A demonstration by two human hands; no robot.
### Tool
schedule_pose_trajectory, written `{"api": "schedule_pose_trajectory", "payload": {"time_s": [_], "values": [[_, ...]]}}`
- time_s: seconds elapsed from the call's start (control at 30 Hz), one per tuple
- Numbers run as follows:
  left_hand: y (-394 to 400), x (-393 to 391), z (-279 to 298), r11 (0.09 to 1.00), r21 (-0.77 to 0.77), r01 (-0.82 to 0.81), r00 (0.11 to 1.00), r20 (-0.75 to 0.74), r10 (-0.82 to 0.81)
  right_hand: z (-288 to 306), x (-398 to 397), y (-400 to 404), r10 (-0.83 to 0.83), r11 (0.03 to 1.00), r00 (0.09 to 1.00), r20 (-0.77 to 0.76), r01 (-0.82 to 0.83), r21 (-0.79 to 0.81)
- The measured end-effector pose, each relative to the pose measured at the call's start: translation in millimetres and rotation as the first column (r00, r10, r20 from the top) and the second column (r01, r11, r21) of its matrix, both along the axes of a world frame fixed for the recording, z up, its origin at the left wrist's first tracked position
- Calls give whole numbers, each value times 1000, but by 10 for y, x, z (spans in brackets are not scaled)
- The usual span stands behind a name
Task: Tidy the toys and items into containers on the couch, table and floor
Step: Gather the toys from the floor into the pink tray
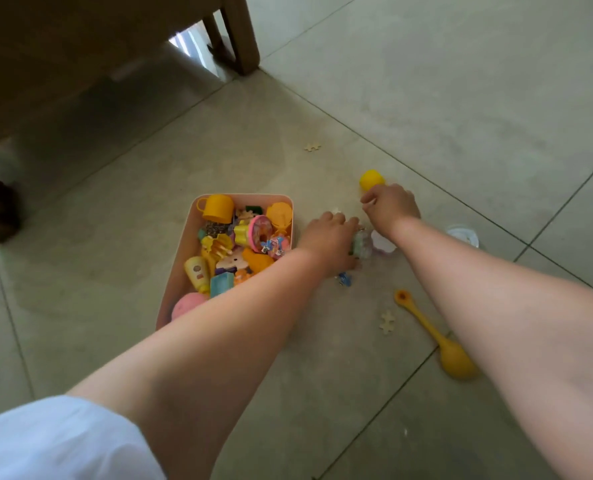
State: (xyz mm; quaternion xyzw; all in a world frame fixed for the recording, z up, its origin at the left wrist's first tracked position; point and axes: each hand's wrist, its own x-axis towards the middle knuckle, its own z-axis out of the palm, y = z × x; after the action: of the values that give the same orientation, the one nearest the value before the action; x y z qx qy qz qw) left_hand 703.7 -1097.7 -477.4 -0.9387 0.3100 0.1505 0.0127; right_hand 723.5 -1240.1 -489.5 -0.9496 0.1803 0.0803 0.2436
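Hands [329,237] [390,206] among glossy plastic toys beside rounded pink tray [184,251].

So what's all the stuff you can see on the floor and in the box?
toy bin: one, pink, on the floor left of the hands, full of toys
toy cup: one, yellow, far corner of the bin
toy donut: one, pink, in the bin
ball: one, yellow, floor beyond the right hand
toy spoon: one, yellow, floor between the forearms
puzzle pieces: two clear ones, beige, one by the spoon, one farther off
small lid: one, pale, floor right of the right arm
table leg: one, brown, top of view
left hand: grip closed on a pale green toy
right hand: fingers curled near the floor, contents unclear
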Motion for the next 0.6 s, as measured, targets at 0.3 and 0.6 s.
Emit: {"api": "schedule_pose_trajectory", "payload": {"time_s": [0.3, 0.6], "values": [[-331, -122, -157, 983, 118, -143, 990, 35, 140, -86, -506, -154, 116, 985, 948, -298, -147, -85], [-344, -58, 302, 944, -116, -309, 943, 94, 320, 25, -526, -50, -98, 995, 990, -100, 96, -24]]}}
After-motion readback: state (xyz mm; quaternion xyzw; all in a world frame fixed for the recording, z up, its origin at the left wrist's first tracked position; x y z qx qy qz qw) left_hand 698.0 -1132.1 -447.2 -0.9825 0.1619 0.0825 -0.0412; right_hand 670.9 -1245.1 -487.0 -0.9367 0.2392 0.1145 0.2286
